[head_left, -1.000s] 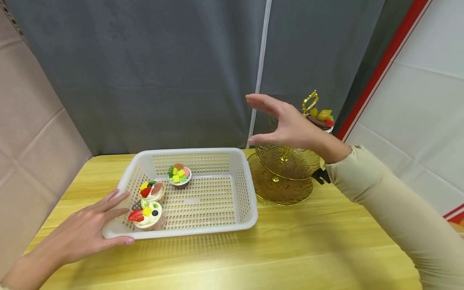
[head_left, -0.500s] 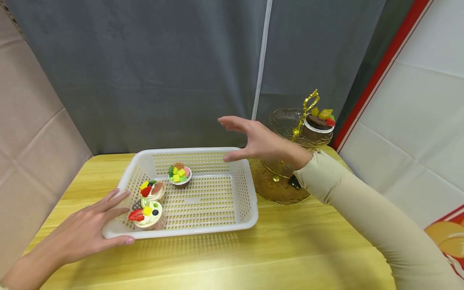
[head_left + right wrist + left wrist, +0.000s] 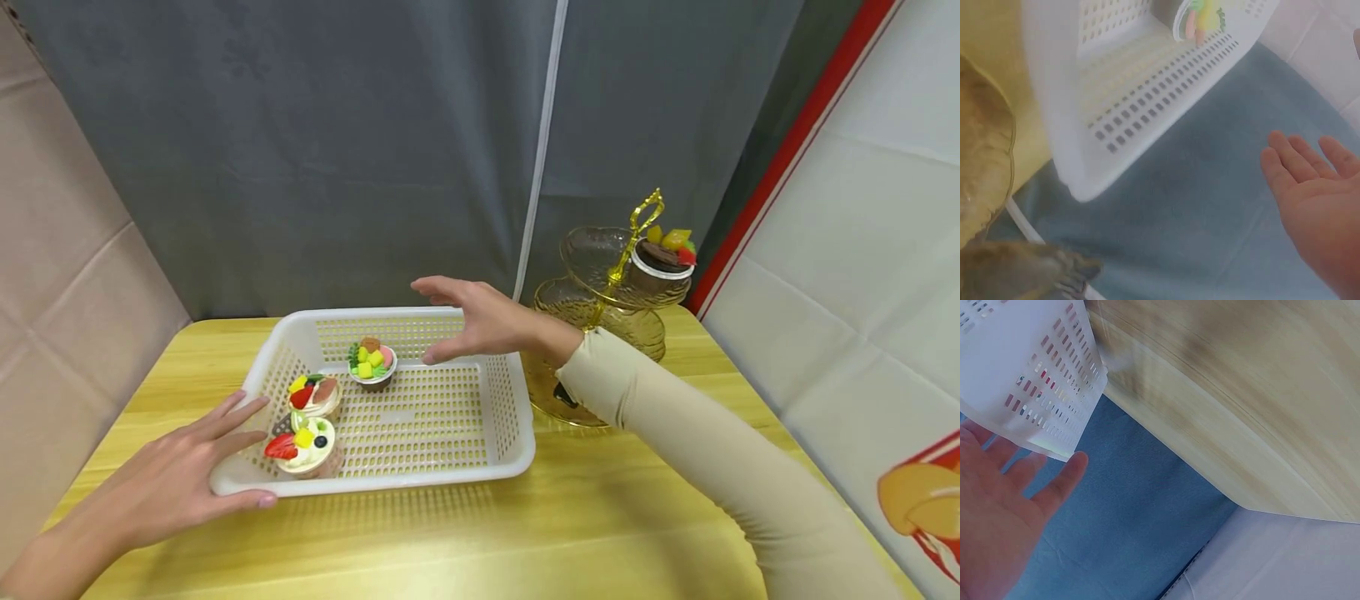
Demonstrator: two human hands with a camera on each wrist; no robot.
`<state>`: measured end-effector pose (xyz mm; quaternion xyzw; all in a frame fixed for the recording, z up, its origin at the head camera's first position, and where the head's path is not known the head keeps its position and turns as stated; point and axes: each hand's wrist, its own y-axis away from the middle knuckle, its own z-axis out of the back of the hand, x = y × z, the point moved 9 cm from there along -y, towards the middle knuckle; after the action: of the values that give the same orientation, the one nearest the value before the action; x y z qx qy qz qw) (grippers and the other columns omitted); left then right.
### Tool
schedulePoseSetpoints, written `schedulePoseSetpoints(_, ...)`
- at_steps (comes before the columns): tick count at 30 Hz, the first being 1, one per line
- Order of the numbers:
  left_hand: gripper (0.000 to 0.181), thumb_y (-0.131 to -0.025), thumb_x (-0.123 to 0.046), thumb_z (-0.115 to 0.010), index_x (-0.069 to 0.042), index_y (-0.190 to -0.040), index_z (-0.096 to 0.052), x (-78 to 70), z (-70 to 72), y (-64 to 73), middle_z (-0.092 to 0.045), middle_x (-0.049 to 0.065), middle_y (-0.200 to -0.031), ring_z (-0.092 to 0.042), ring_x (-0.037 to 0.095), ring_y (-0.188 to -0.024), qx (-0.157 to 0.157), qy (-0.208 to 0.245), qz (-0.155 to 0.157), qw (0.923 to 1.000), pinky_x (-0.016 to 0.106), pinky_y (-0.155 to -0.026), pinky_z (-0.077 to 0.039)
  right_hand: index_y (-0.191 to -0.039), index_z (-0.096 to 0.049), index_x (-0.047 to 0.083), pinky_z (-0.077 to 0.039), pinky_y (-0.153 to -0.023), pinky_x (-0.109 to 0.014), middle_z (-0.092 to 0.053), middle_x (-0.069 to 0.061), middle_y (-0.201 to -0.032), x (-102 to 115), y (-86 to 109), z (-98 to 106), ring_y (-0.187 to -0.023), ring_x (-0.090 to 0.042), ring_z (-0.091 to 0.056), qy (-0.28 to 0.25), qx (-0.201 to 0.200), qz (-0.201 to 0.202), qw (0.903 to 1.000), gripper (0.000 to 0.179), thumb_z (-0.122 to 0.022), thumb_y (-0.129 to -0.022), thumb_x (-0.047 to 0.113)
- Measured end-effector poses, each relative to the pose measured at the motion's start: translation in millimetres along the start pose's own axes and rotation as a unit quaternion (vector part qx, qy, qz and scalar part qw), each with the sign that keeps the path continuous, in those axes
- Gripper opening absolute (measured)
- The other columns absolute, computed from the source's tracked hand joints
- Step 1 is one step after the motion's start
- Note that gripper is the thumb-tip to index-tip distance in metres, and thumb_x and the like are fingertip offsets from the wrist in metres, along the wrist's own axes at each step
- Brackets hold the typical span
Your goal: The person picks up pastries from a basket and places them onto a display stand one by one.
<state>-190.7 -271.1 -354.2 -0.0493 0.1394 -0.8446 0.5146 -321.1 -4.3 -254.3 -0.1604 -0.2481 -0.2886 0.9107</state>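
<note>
My left hand (image 3: 191,471) rests at the left end of a white plastic basket (image 3: 420,480), its fingers spread over the rim and the thumb along the front corner. In the left wrist view the fingertips are right at the basket's rim. Above the basket's right half, my right hand (image 3: 483,321) hovers with thumb and fingers apart, holding nothing. Nearest to it is a brown-cup cupcake (image 3: 371,367) topped with yellow cubes. Two cream-topped cupcakes stand by the basket's left wall: one with a strawberry and blueberry (image 3: 306,454), one (image 3: 324,397) behind it.
A tiered, gold-handled glass stand (image 3: 592,258) stands right of the basket, partly behind the right forearm. On its top tier sits a chocolate cupcake (image 3: 660,260) with fruit. The wooden table (image 3: 450,542) meets a grey curtain (image 3: 337,167) behind.
My right hand has moved left and down from in front of the stand to over the basket, uncovering the top tier and its chocolate cupcake. The left hand stays put.
</note>
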Motion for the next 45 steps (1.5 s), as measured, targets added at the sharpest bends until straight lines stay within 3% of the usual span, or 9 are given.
schedulePoseSetpoints(6, 0.076, -0.069, -0.072, -0.075, -0.016, -0.119, -0.072, -1.7, 0.9, 0.0, -0.047, 0.005, -0.151, -0.045, 0.031, -0.137, -0.01, -0.001, -0.006, 0.9999, 0.058, -0.074, -0.049, -0.152, -0.038, 0.011, -0.035, -0.11, -0.034, -0.045, -0.004, -0.152, -5.4, -9.7, -13.3, -0.135, -0.019, -0.048, -0.006, 0.004, -0.016, 0.9998, 0.089, -0.083, -0.08, 0.036)
schedulePoseSetpoints(14, 0.074, -0.07, -0.071, -0.075, -0.015, -0.119, -0.073, -5.4, 0.4, 0.3, -0.047, 0.005, -0.151, -0.036, 0.025, -0.144, -0.013, 0.004, -0.01, 0.9999, 0.059, -0.076, -0.049, -0.151, -0.04, 0.013, -0.038, -0.109, -0.033, -0.048, -0.006, -0.149, -7.8, -22.0, -32.8, -0.131, -0.018, -0.052, -0.021, 0.015, -0.032, 0.9992, 0.087, -0.084, -0.079, 0.036)
schedulePoseSetpoints(26, 0.075, -0.07, -0.071, -0.075, -0.015, -0.118, -0.073, -7.3, 2.0, -0.6, -0.049, 0.006, -0.149, -0.039, 0.029, -0.142, -0.01, 0.002, -0.007, 0.9999, 0.06, -0.076, -0.049, -0.15, -0.041, 0.01, -0.039, -0.107, -0.029, -0.048, -0.008, -0.149, -20.0, -35.6, -53.7, -0.131, -0.023, -0.052, -0.076, 0.019, -0.054, 0.9954, 0.084, -0.082, -0.08, 0.029)
schedulePoseSetpoints(32, 0.074, -0.07, -0.071, -0.075, -0.016, -0.119, -0.072, -7.5, 1.7, 1.0, -0.05, 0.007, -0.148, -0.04, 0.029, -0.141, -0.007, 0.006, -0.004, 1.0, 0.06, -0.077, -0.049, -0.152, -0.038, 0.008, -0.04, -0.105, -0.029, -0.046, -0.011, -0.15, -24.0, -40.5, -69.6, -0.133, -0.027, -0.05, -0.086, 0.043, -0.068, 0.993, 0.087, -0.083, -0.08, 0.03)
schedulePoseSetpoints(41, 0.073, -0.07, -0.071, -0.075, -0.016, -0.118, -0.073, -7.8, 2.8, 2.9, -0.051, 0.007, -0.148, -0.038, 0.027, -0.142, -0.013, 0.002, -0.009, 0.9999, 0.057, -0.075, -0.051, -0.15, -0.04, 0.006, -0.041, -0.106, -0.037, -0.045, -0.014, -0.151, -25.7, -48.9, -87.2, -0.133, -0.031, -0.05, -0.077, 0.05, -0.068, 0.9935, 0.088, -0.085, -0.078, 0.028)
schedulePoseSetpoints(45, 0.073, -0.07, -0.071, -0.075, -0.016, -0.119, -0.072, -7.7, 2.0, 4.2, -0.05, 0.006, -0.148, -0.037, 0.026, -0.143, -0.012, 0.006, -0.008, 0.9999, 0.059, -0.077, -0.05, -0.15, -0.039, 0.006, -0.041, -0.106, -0.034, -0.043, -0.011, -0.153, -30.3, -51.1, -95.3, -0.133, -0.03, -0.05, -0.06, 0.059, -0.08, 0.9932, 0.089, -0.085, -0.079, 0.03)
